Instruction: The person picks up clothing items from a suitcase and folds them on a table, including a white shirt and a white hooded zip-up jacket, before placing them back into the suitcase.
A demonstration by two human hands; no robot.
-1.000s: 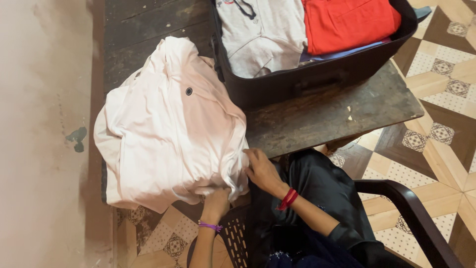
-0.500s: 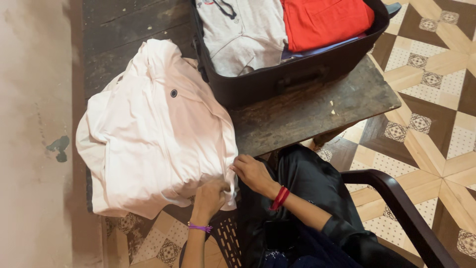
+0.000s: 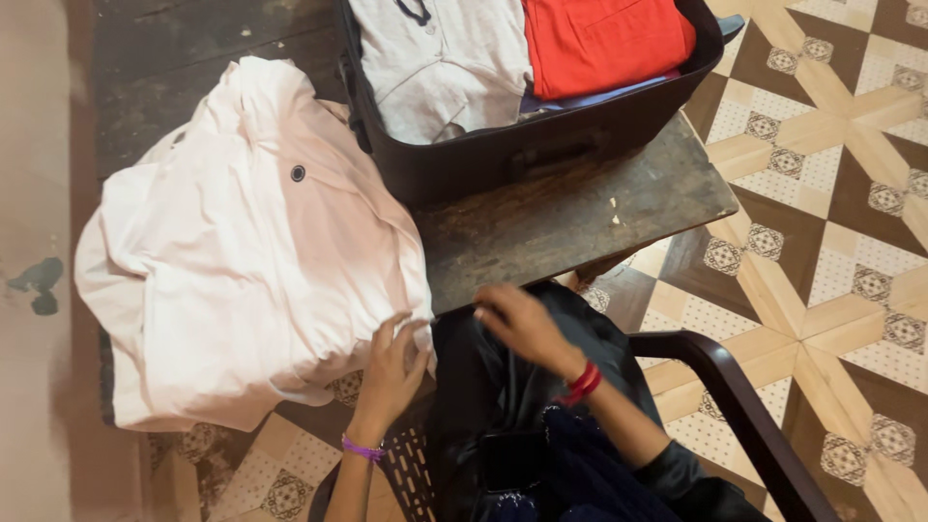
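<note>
At the far left runs a pale, stained wall (image 3: 39, 193) with a dark blotch (image 3: 37, 285) on it. Next to it a dark wooden table (image 3: 570, 208) carries a pale pink garment (image 3: 232, 261), loosely bundled, with one dark button (image 3: 298, 173) showing near its upper middle; its lower edge hangs over the table's near side, above the patterned tile floor (image 3: 831, 193). The left hand (image 3: 390, 367), with a purple band (image 3: 363, 449) at the wrist, lies with fingers spread and open against the garment's lower right corner, touching the cloth without visibly pinching it. Just right of it, the right hand (image 3: 517, 324) hovers above the lap, clear of the garment, fingers loosely curled around nothing; it is blurred. A red band (image 3: 583, 382) sits on that wrist, and the sleeve and lap below are dark cloth. Behind the hands, on the table's far part, an open black suitcase (image 3: 503, 155) stands close beside the garment, holding a folded light grey top (image 3: 445, 63) on the left and a folded red piece (image 3: 599, 43) on the right. At the lower right curves the dark arm of a plastic chair (image 3: 744, 416).
</note>
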